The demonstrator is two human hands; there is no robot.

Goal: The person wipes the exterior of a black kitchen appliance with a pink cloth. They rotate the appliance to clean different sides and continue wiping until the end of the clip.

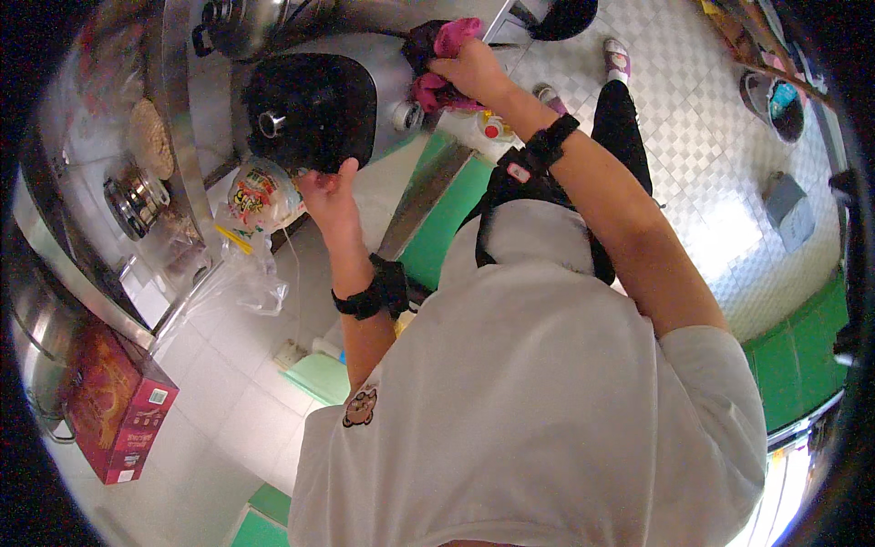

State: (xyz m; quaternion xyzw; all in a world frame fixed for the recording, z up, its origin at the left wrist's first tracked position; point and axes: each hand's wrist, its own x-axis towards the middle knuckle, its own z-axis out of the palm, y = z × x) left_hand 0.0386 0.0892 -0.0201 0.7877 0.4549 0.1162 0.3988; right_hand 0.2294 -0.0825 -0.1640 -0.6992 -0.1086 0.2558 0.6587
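A black countertop appliance (pixel 318 113) with rounded corners and a silver round knob, perhaps an air fryer, stands on the counter. My left hand (pixel 331 195) grips its near edge, thumb against the black body and the other fingers curled low, partly hidden. Beside these fingers sits a printed clear plastic bag (pixel 253 195). My right hand (pixel 472 72) is closed around a bunched magenta cloth (pixel 456 37), right of the appliance. Between the appliance and the cloth stands a can (pixel 408 116). A bottle with a red cap (pixel 492 130) is just below my right wrist.
A steel pot (pixel 239 27) stands behind the appliance. On the left are another pot (pixel 137 202), a woven mat (pixel 152 139) and a red box (pixel 123 403). A bin (pixel 786 116) and a grey box (pixel 789 212) stand on the tiled floor (pixel 704 150) at right.
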